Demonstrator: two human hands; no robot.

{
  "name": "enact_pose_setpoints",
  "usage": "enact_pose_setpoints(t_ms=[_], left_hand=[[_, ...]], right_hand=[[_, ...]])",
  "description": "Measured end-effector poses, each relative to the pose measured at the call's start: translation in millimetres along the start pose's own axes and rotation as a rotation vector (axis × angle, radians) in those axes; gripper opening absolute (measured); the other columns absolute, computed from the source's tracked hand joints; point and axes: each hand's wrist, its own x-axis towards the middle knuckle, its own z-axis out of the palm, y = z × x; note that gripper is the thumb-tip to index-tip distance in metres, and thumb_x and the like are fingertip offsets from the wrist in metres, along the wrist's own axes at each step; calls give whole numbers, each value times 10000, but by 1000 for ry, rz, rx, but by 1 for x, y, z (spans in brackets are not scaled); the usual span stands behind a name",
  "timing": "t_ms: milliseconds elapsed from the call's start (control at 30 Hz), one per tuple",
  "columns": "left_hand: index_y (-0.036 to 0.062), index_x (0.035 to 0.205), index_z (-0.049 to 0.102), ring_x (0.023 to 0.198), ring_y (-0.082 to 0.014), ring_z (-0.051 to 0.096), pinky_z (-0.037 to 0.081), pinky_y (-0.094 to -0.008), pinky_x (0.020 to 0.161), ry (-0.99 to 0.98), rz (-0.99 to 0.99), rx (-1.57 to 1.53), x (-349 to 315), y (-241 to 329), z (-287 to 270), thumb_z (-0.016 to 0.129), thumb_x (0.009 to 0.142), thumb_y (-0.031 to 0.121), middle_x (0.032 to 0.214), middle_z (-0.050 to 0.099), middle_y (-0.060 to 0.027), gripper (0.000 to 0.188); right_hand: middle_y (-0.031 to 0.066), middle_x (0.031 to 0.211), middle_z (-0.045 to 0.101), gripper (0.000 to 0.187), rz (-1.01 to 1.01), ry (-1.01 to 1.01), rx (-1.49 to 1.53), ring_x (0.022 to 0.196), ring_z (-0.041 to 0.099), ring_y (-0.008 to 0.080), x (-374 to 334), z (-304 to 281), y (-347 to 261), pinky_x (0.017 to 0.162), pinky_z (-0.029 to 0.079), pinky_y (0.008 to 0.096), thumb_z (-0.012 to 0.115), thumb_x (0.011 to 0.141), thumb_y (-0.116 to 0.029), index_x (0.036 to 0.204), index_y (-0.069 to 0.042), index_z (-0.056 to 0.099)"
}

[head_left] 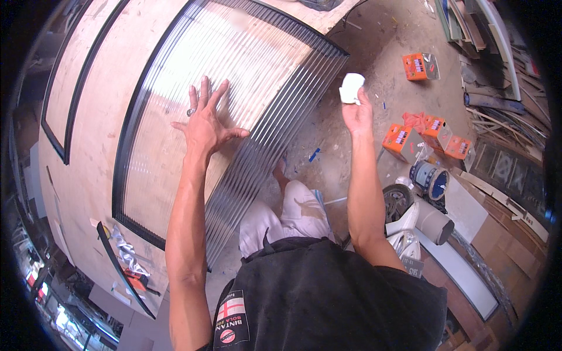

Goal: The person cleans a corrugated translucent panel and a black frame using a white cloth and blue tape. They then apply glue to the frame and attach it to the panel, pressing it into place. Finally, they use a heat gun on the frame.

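Note:
A clear ribbed panel edged with a black frame lies on a pale wooden table, and its near right side reaches past the table edge. My left hand rests on the panel with fingers spread wide, a ring on one of them. Off to the right of the panel, over the floor, my right hand grips a small white wad; whether it is cloth or paper I cannot tell. It is apart from the panel.
Another black frame lies at the table's far left. A curved black strip and a white crumpled cloth are near its front corner. Orange tins stand on the floor at right, beside a blue-rimmed bucket, a scooter and stacked boards.

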Motion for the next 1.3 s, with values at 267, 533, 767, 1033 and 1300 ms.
enact_pose_setpoints(t_ms=[267, 533, 767, 1033, 1300], left_hand=[[472, 1484, 363, 1518, -350, 139, 87, -902, 1015, 105, 83, -67, 2, -12, 17, 769, 243, 818, 1650, 190, 17, 1351], [468, 1479, 378, 1513, -358, 161, 99, -906, 1008, 177, 114, -72, 4, -15, 22, 808, 278, 791, 1647, 205, 9, 1315], [377, 1504, 381, 1497, -453, 134, 172, -863, 1020, 116, 200, -142, 1, -14, 11, 887, 379, 658, 1647, 193, -106, 1266], [307, 1520, 366, 1492, -482, 133, 220, -777, 1086, -1, 127, -154, 2, -8, -6, 922, 346, 606, 1648, 182, -143, 1333], [329, 1535, 329, 1501, -467, 113, 184, -830, 1045, 5, 145, -160, -1, -10, -9, 914, 368, 635, 1659, 144, -131, 1341]], right_hand=[[122, 1190, 662, 322, 124, -70, 237, 1115, 633, 265, 12, 47, 27, 985, 503, 419, 456, 1051, -234, 1252, -11, 570], [164, 1267, 631, 352, 296, -93, 301, 1147, 624, 306, -74, 40, 77, 992, 531, 431, 411, 1057, -205, 1297, 15, 544], [176, 1288, 614, 360, 402, -101, 292, 1172, 610, 310, -159, 15, 122, 987, 539, 423, 417, 1053, -197, 1320, 20, 523], [80, 1270, 638, 327, 510, -217, 212, 1147, 617, 224, -265, -14, 184, 925, 510, 338, 516, 984, -114, 1304, -61, 556], [74, 1296, 627, 371, 672, -237, 126, 1182, 598, 222, -353, -18, 224, 999, 473, 378, 518, 997, -123, 1362, -56, 524]])
